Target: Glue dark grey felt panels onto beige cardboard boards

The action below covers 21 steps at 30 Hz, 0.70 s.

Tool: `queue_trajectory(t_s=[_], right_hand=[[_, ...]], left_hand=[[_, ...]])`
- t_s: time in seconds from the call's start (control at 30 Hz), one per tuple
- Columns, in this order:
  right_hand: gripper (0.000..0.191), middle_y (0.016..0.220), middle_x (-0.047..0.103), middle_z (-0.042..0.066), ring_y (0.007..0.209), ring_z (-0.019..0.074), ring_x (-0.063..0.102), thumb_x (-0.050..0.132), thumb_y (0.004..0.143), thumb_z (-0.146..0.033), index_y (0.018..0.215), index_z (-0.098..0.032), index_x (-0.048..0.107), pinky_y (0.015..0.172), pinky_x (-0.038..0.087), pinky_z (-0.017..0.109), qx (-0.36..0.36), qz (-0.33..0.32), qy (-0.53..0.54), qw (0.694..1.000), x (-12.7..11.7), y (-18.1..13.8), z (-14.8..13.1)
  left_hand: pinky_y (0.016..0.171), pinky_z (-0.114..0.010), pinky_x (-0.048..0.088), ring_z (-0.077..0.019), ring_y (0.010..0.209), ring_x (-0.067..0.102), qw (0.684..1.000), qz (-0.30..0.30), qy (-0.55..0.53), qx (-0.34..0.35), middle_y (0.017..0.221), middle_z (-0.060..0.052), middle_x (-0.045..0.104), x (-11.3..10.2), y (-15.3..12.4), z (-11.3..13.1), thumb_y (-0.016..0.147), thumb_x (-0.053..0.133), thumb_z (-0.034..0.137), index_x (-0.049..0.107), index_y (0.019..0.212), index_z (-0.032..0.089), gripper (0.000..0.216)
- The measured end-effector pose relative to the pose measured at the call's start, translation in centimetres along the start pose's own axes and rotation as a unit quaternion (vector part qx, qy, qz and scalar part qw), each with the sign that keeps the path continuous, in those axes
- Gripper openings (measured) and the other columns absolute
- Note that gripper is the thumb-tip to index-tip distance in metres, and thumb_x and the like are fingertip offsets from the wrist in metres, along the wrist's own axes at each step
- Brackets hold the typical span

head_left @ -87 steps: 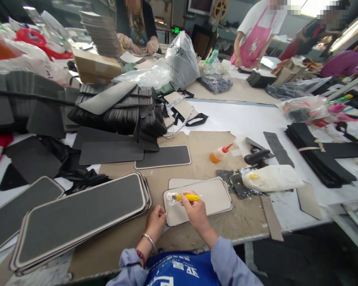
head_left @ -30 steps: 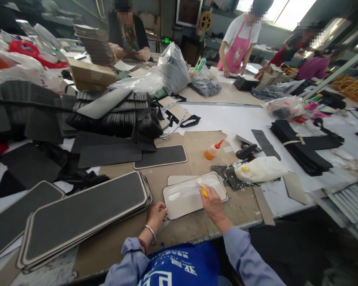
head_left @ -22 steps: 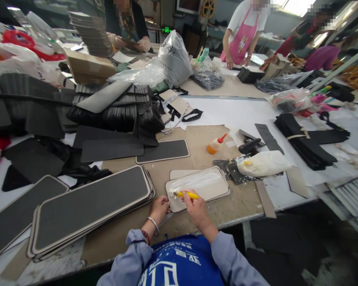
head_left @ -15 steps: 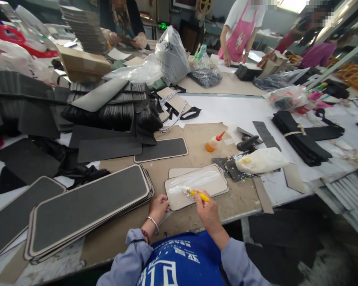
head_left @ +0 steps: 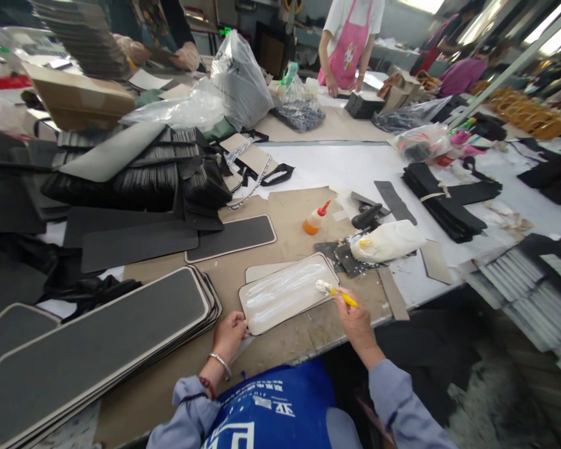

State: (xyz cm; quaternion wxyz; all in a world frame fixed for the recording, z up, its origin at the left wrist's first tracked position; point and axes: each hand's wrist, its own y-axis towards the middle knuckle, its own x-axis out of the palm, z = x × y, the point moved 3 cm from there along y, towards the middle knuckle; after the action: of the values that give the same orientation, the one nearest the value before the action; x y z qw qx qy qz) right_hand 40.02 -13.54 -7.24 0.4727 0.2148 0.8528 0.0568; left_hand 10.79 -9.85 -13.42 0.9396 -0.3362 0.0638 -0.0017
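My right hand (head_left: 356, 317) grips a small brush with a yellow handle (head_left: 345, 297). Its white, paste-covered bristles (head_left: 324, 287) rest at the right end of a pale rounded panel (head_left: 280, 299). Wet, glossy streaks of a whitish coating run along the panel's face. With its fingers closed at the panel's lower left corner, my left hand (head_left: 230, 335) holds that edge. Another pale panel (head_left: 262, 272) lies partly hidden underneath. Left of my left hand is a stack of long dark grey panels with light borders (head_left: 103, 337).
A bottle of orange liquid (head_left: 313, 221) stands behind the panel. To its right lie a white glue-smeared container (head_left: 388, 240) and a black-handled tool (head_left: 367, 216). Bundled black strips (head_left: 442, 202) are at right, piled dark pieces (head_left: 135, 168) at left. Co-workers stand across the table.
The brush in my right hand has moved right along the panel, and the wet streaks now cover more of it. My left hand stays at the corner. The view has shifted.
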Motion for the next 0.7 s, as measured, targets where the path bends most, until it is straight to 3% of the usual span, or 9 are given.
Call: queue_trajectory(t_s=[0.1,0.3,0.37,0.43,0.53,0.63,0.7], right_hand=[[0.026,0.091,0.063,0.010,0.087,0.0198,0.059,0.039,0.084,-0.029,0.096,-0.016,0.058,0.079,0.048,0.035,-0.052,0.000,-0.028,0.998,-0.6,-0.1,-0.1],[0.023,0.093,0.063,0.008,0.090,0.0171,0.058,0.041,0.084,-0.021,0.102,-0.019,0.055,0.080,0.049,0.032,-0.120,-0.110,0.045,0.986,0.8,-3.9,-7.5],[0.024,0.094,0.063,0.007,0.091,0.0158,0.058,0.040,0.084,-0.020,0.102,-0.020,0.055,0.080,0.049,0.030,-0.111,-0.138,0.077,0.981,0.8,-3.7,-8.4],[0.024,0.094,0.063,0.007,0.090,0.0166,0.058,0.040,0.084,-0.022,0.101,-0.019,0.056,0.080,0.049,0.031,-0.093,-0.107,0.064,0.988,0.3,-2.0,-7.1],[0.026,0.092,0.063,0.010,0.089,0.0198,0.058,0.038,0.084,-0.028,0.098,-0.018,0.057,0.079,0.049,0.037,-0.084,-0.028,-0.001,0.996,-0.2,1.2,-2.9],[0.027,0.089,0.063,0.010,0.086,0.0214,0.058,0.039,0.084,-0.032,0.095,-0.017,0.059,0.078,0.049,0.040,-0.097,-0.026,-0.034,0.994,0.6,2.1,-0.8],[0.025,0.090,0.063,0.010,0.087,0.0213,0.058,0.041,0.083,-0.030,0.096,-0.018,0.059,0.079,0.048,0.039,-0.113,-0.060,-0.014,0.992,1.6,0.9,-2.0]], left_hand=[[0.043,-0.020,0.040,-0.0089,0.039,0.049,1.000,-0.001,0.003,0.002,0.040,0.005,0.053,-0.1,-0.1,0.1,0.052,0.054,0.023,0.049,0.058,0.017,0.009],[0.043,-0.021,0.040,-0.0094,0.041,0.050,1.000,-0.004,-0.004,0.006,0.042,0.004,0.053,-0.1,0.0,-0.2,0.051,0.054,0.025,0.050,0.057,0.017,0.011],[0.043,-0.020,0.040,-0.0092,0.041,0.050,1.000,-0.002,-0.005,0.007,0.043,0.004,0.053,-0.1,0.0,-0.2,0.051,0.055,0.025,0.050,0.057,0.017,0.010],[0.042,-0.021,0.040,-0.0091,0.040,0.050,1.000,0.002,-0.007,0.006,0.042,0.004,0.053,0.0,0.0,-0.2,0.051,0.054,0.023,0.050,0.056,0.017,0.009],[0.042,-0.020,0.040,-0.0091,0.040,0.050,1.000,0.006,-0.006,0.008,0.041,0.005,0.052,0.0,0.0,-0.2,0.052,0.054,0.021,0.050,0.055,0.017,0.007],[0.042,-0.019,0.039,-0.0084,0.040,0.049,1.000,0.009,-0.002,0.004,0.040,0.005,0.052,0.1,0.1,-0.2,0.054,0.053,0.019,0.050,0.056,0.017,0.005],[0.041,-0.019,0.039,-0.0080,0.039,0.049,1.000,0.013,-0.004,-0.004,0.040,0.006,0.051,0.1,0.1,-0.2,0.055,0.052,0.016,0.049,0.056,0.017,0.003]])
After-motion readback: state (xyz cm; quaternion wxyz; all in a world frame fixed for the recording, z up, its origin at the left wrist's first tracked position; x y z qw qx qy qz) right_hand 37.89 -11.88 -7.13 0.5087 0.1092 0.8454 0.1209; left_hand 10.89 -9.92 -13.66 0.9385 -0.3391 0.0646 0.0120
